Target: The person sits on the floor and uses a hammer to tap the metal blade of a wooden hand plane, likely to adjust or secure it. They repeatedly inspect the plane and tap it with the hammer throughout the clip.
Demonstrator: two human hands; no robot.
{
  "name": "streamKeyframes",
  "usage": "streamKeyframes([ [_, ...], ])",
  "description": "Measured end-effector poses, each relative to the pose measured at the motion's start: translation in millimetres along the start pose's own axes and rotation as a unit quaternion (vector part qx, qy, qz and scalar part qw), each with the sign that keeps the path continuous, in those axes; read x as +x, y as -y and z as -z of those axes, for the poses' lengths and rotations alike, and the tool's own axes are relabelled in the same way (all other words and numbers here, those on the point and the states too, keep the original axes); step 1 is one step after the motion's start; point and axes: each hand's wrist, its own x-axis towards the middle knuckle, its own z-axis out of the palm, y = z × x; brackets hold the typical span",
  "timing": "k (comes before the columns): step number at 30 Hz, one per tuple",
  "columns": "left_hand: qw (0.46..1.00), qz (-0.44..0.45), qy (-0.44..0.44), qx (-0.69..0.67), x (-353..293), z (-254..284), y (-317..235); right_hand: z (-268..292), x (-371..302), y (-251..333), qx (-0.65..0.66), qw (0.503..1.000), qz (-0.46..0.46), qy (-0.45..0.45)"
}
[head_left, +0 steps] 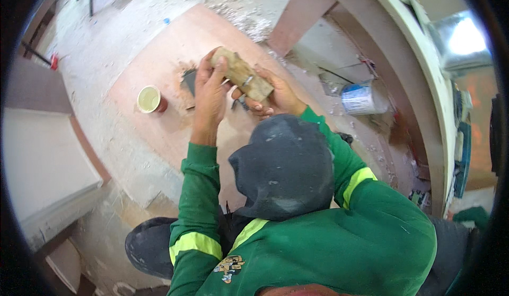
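Above a pinkish board (154,57), I hold a rough, yellowish-brown block (244,76) tilted between both hands. Whether it is wood or stone I cannot tell. My left hand (211,92) grips its upper left end, thumb laid on top. The lower right end rests in my right hand (281,92), whose fingers curl beneath it. A dark grey flat piece (189,81) lies on the board beside my left hand, with brown crumbs around it. To the left stands a cup (150,100) with pale contents. Under the block, a small dark object is partly hidden by my fingers.
A white and blue bucket (363,99) lies at the right, near a curved wooden panel (392,47). White debris (249,23) is scattered on the floor beyond the board. A pale panel (47,158) stands at the left. Dark cloth (286,169), apparently over my bent knee, rises below my hands.
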Motion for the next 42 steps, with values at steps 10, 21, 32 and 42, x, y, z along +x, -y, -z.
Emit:
streamKeyframes([
  [10, 0.985, -0.084, -0.075, 0.128, 0.8, 1.1, 0.2, 2.1, 14.8, -7.1, -0.546, 0.768, 0.222, -0.251],
  [21, 0.986, -0.035, -0.115, 0.114, -2.7, 2.4, 9.6, 11.6, 12.6, -19.7, -0.493, 0.746, 0.315, -0.317],
  [32, 0.985, -0.028, -0.135, 0.099, -5.8, 10.7, 20.7, 18.5, 17.8, -33.1, -0.491, 0.749, 0.314, -0.316],
  [42, 0.982, 0.004, -0.158, 0.105, -8.5, 21.1, 35.4, 38.2, 22.1, -46.2, -0.424, 0.808, 0.253, -0.322],
])
